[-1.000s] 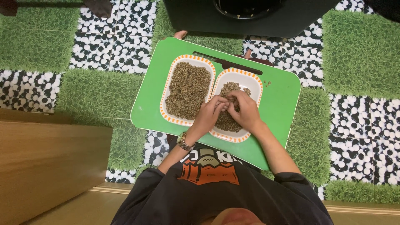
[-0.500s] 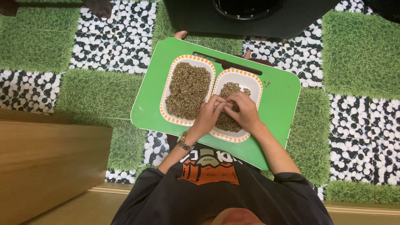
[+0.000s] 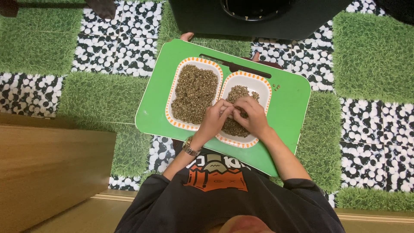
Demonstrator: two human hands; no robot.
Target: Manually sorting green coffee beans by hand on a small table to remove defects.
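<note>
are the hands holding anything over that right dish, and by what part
It cannot be told. The left hand and right hand meet fingertip to fingertip over the beans in the right dish; any bean pinched there is hidden.

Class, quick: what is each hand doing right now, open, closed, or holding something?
Left hand: fingers curled over the right dish of brown beans; grip cannot be told.
Right hand: fingers bent into the same beans; grip cannot be told.

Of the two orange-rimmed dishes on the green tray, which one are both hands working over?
The right-hand dish, the less full one: both the left hand and right hand meet over its beans. The fuller left dish is untouched.
</note>
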